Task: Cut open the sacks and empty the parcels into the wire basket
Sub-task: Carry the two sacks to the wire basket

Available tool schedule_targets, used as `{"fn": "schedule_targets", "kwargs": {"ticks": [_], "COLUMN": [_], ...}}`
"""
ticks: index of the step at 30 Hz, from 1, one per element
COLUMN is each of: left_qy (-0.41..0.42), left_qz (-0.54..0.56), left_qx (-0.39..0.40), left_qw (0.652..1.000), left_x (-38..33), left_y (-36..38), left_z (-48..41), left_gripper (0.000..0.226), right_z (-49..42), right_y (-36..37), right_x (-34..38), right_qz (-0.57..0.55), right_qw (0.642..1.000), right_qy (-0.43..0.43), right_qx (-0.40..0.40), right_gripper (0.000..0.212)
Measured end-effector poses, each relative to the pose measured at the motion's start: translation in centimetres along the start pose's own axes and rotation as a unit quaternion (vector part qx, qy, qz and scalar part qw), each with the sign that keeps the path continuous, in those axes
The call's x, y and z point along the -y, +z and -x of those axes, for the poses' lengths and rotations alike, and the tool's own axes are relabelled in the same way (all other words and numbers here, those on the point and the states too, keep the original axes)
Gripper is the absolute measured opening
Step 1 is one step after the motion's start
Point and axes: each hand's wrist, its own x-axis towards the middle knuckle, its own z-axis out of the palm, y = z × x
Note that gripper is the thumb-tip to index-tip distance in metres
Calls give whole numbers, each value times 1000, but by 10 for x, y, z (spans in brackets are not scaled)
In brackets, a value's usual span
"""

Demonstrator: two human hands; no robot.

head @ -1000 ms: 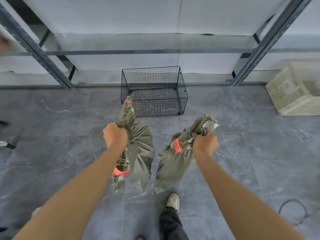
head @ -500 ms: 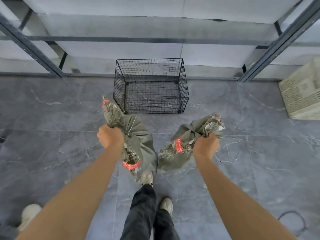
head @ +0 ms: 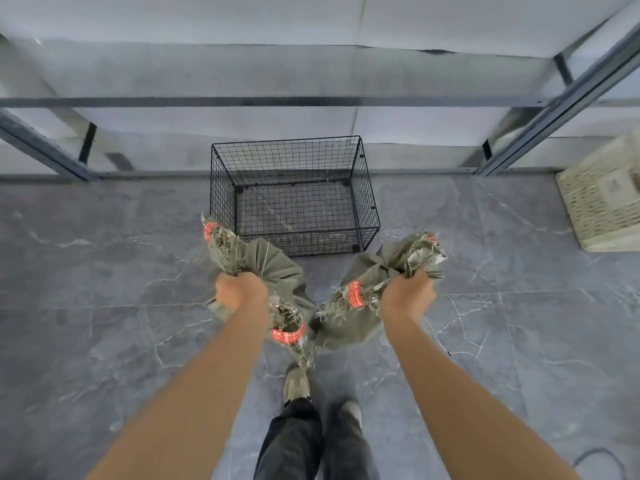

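Both sacks brought up to the wire basket, nothing emptied yet.

Over the last second I've walked in closer: the wire basket (head: 221, 188) now stands just beyond the sacks on the floor (head: 104, 271). My left hand (head: 240, 291) has its fingers curled tight round the bunched neck of the left sack (head: 277, 268). My right hand (head: 407, 294) grips the right sack (head: 367, 271) the same way. Both hang near the basket's front edge, red bands (head: 355, 294) on. Through the mesh I see only tile, and any parcels are hidden in the cloth. Cutting comes next, I judge.

Grey marble-veined tiles covered the floor (head: 104, 265). A grey metal rack frame (head: 561, 107) stood against the white panelled wall (head: 207, 15); a cream woven crate (head: 602, 202) sat at right.
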Motion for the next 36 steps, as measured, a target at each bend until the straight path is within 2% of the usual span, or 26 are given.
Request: {"fn": "schedule_targets", "kwargs": {"ticks": [4, 6, 8, 12, 16, 19, 23, 27, 31, 34, 36], "left_qy": [-51, -58, -46, 0, 14, 39, 78, 100, 104, 135, 158], "left_qz": [37, 29, -9, -83, -128, -129, -126, -110, -109, -115, -118], "left_qx": [-16, -9, 26, 159, 214, 217, 187, 165, 157, 166, 182], "left_qw": [998, 998, 999, 984, 968, 967, 971, 975, 976, 970, 963], "left_x": [-9, -11, -10, 5, 17, 17, 15, 12, 11, 13, 13], "left_y": [37, 58, 79, 106, 109, 102, 93, 84, 77, 72, 69], "left_z": [-26, -38, -43, -53, -70, -72, -70, -68, -62, -55, -50], "left_gripper": [39, 39, 41, 42, 38, 29, 26, 46, 60, 50, 29], "right_z": [-32, -47, -59, -65, -65, -67, -70, -69, -64, -60, -57], "right_y": [44, 67, 90, 117, 128, 130, 118, 103, 96, 90, 86], "right_x": [15, 19, 19, 17, 19, 16, 19, 20, 16, 14, 13], "right_qz": [-26, -7, 40, 93, 100, 93, 84, 86, 38, 14, 1], "right_qw": [999, 999, 993, 963, 944, 949, 957, 966, 979, 981, 979], "right_qy": [19, 0, -25, -71, -69, -73, -88, -76, -34, -37, -47], "right_qx": [-1, 44, 112, 243, 308, 292, 263, 232, 195, 191, 200], "right_gripper": [35, 32, 31, 22, 10, 8, 4, 3, 22, 24, 23]}}
